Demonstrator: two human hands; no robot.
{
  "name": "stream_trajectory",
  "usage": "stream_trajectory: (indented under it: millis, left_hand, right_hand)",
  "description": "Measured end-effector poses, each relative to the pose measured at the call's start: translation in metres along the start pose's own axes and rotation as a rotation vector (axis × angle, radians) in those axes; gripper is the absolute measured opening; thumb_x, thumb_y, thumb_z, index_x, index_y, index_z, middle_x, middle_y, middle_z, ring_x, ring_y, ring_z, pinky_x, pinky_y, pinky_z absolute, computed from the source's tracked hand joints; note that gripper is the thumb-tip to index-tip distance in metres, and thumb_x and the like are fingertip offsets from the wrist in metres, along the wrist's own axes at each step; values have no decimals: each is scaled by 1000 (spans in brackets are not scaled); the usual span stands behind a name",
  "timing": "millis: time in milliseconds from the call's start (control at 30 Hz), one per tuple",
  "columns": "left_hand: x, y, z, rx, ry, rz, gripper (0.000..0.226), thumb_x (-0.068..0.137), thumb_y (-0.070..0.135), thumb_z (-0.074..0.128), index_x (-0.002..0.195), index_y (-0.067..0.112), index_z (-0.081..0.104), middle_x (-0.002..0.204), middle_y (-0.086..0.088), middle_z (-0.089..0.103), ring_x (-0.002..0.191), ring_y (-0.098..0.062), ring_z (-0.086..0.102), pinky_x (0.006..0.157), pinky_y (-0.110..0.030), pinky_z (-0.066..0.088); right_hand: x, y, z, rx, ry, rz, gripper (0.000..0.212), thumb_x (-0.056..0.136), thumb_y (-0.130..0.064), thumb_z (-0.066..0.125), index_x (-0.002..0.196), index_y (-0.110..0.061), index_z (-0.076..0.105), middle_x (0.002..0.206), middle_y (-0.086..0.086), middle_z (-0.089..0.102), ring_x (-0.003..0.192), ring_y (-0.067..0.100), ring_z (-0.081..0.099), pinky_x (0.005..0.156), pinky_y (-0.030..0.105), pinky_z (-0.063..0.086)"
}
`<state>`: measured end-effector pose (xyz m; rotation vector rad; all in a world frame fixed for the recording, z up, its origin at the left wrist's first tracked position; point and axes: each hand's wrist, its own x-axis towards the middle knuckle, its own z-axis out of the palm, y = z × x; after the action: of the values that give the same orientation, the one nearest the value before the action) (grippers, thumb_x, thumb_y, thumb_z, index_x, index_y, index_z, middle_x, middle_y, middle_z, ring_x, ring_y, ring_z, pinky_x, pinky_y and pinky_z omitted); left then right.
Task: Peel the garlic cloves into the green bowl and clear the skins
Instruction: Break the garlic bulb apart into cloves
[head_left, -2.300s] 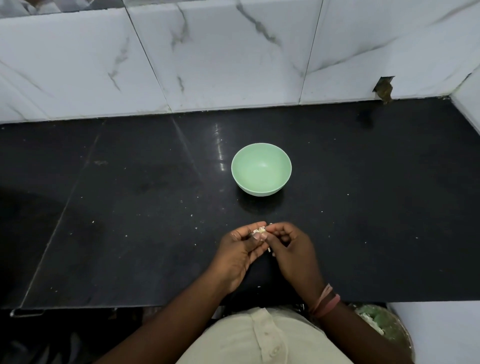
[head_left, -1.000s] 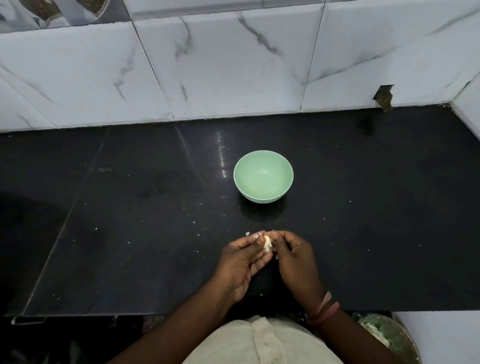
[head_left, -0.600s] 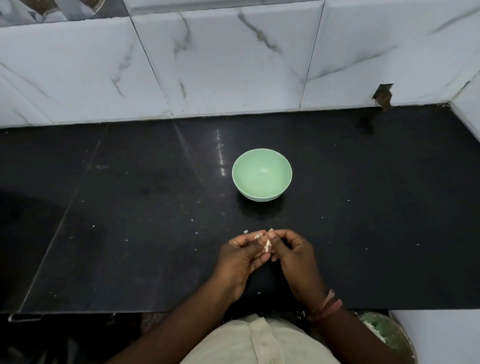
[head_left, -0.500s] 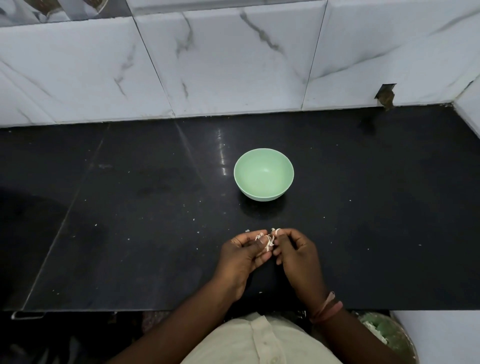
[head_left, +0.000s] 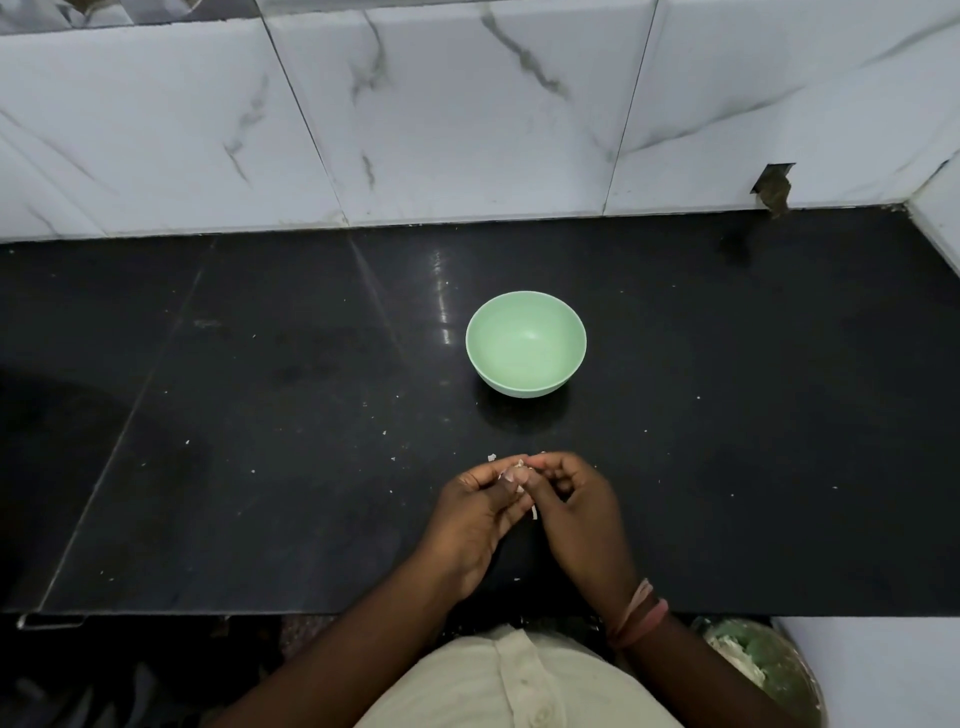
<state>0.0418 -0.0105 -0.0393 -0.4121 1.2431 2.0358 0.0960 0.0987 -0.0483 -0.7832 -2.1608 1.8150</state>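
While both hands meet over the near edge of the black polished stone worktop (head_left: 260, 467), a small pale garlic clove (head_left: 516, 472) with papery skin half loose sits pinched between them. The left hand (head_left: 478, 514) has its fingers curled under and around the clove, thumb on top. The right hand (head_left: 576, 514) curls in from the other side, its fingertips (head_left: 540, 460) touching the clove's upper end, so each hand has a grip on the same clove. A thin white strip of skin (head_left: 534, 512) hangs down between the two palms. On the right wrist are pink thread bands (head_left: 638, 613).

Just beyond the hands, apart from them, stands the pale green round bowl (head_left: 525, 312), upright on the worktop, with nothing visible inside it. A few small white flecks of skin (head_left: 491, 457) lie on the dark surface near the left hand, and finer specks are scattered further left and right.

Behind the worktop rises a wall of white marble-patterned tiles (head_left: 441, 114) with grey veins; a small dark notch (head_left: 774, 184) breaks the tile's lower edge at the far right. At the bottom right, below the worktop's edge, part of a round green bin (head_left: 779, 670) shows, with pale scraps in it. The person's cream buttoned shirt (head_left: 519, 686) fills the bottom centre.
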Motion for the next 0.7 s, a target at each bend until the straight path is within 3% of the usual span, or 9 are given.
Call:
stream_trajectory:
  millis: [100,200,367,567,700]
  left_hand:
    - [-1,1,-1,-78,13,-11,23,97,5,56,112,-6,68,107,-20,73,95,-20,72,81,-24,59]
    - [-2,2,-1,-92,9,-5,23,88,4,63,109,-4,69,104,-17,75,94,-20,73,79,-24,60]
    - [-3,1,3,-54,47,-14,16,92,-8,58,102,-3,71,93,-13,76,84,-18,75,72,-22,60]
    - [-3,-1,3,39,103,3,20,87,-12,65,105,-7,71,96,-18,74,85,-22,73,73,-24,60]
    - [-2,2,6,47,91,24,24,85,-11,67,109,-10,70,99,-20,75,91,-25,73,82,-27,61]
  right_hand:
    - [3,-3,2,138,-16,69,10,87,-7,76,90,-16,76,88,-2,79,86,15,75,81,33,58]
    - [3,-1,2,117,21,69,12,86,-6,76,89,-18,76,87,-2,79,85,14,74,81,32,58]
    - [-1,0,7,-43,95,-32,23,88,-3,69,86,-25,74,92,-7,73,85,2,69,80,18,53]
    - [2,5,12,-110,111,-61,21,91,-3,64,82,-20,72,86,-8,71,83,6,68,77,29,55]
    - [4,4,12,-101,154,-77,22,91,-2,62,81,-20,70,85,-8,71,81,6,67,75,30,55]
